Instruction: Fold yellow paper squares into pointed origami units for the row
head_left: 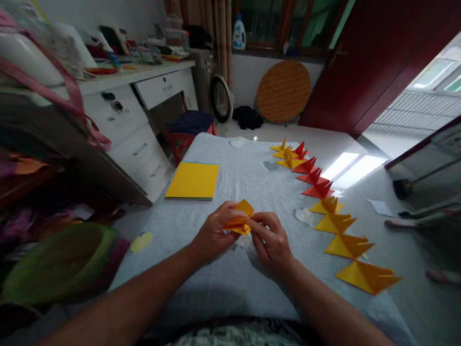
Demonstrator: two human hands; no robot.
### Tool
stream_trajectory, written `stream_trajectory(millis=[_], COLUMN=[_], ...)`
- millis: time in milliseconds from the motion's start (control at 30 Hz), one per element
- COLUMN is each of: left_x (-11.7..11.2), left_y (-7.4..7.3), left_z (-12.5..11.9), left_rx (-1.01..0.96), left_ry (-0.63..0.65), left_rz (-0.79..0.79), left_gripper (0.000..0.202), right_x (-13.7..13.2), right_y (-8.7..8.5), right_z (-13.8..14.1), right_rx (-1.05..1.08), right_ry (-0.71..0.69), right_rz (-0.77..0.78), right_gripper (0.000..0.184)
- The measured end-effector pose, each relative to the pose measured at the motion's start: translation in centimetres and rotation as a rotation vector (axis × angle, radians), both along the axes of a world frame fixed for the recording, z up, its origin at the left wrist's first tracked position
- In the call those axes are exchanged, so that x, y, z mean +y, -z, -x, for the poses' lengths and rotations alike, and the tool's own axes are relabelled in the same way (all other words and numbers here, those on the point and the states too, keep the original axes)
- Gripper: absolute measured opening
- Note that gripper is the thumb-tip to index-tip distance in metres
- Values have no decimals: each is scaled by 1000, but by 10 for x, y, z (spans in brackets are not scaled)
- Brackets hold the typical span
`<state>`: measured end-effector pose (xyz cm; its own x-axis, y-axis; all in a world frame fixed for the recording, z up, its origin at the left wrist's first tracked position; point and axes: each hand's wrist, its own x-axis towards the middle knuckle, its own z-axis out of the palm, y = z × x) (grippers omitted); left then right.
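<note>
Between my two hands, above the middle of the cloth, is a partly folded piece of yellow origami paper [245, 207]. My left hand [219, 228] is closed around its left side, thumb and fingers on the folds. With thumb and index finger my right hand [271, 239] pinches the paper's right edge. Beyond my left hand lies a square stack of origami paper [193, 180], yellow on top. Folded yellow paper cranes [347, 246] and red paper cranes [314, 178] stand in rows along the table's right side.
A pale blue cloth [230, 269] covers the table. To the left are a white desk [129, 139] with drawers and a green basket [61, 264]. A stool with a dark cushion [190, 122] stands behind. Farther back are a washing machine [203, 72] and a round wooden tabletop [284, 91].
</note>
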<state>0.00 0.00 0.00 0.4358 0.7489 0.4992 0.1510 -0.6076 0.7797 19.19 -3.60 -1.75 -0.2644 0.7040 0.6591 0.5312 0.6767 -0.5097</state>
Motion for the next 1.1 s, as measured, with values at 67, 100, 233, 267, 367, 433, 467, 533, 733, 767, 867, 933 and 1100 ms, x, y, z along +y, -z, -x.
stream_trajectory(millis=[67,100,233,267,367,433,467,533,733,767,867,933,1100], left_x=[0,0,0,0,-1,-2,-2,-2,-2,-2,-4,-5,-4], left_y=[0,0,0,0,0,0,0,0,1,0,-2,-3,1], left_z=[-2,-2,-3,-3,-3,-3,-3,-2,1,1,1,1,1], left_rx=[1,0,-12,-14,-11,1,8,20,7,5,-1,-9,-5], left_ry=[21,28,33,28,20,26,33,46,75,79,87,92,109], left_rz=[2,3,-4,-3,-12,-27,-35,-41,40,56,86,100,122], left_gripper=[24,21,14,13,14,15,16,16,10,9,6,5,4], right_x=[-2,-2,-3,-3,-3,-3,-4,-5,0,2,8,11,11], right_y=[-2,-3,-5,-6,-6,-7,-8,-10,-11,-9,-3,1,3], right_z=[0,0,-1,-1,-1,-1,-1,-1,-7,-8,-10,-9,-6], right_rx=[-9,-11,2,11,28,24,24,44,404,461,575,644,741], right_ry=[5,6,8,7,-4,-18,-28,-51,45,55,-62,-162,-281], right_rz=[5,6,4,1,-6,-2,4,26,331,438,776,916,1027], right_gripper=[37,36,30,28,25,24,24,23,12,14,25,31,36])
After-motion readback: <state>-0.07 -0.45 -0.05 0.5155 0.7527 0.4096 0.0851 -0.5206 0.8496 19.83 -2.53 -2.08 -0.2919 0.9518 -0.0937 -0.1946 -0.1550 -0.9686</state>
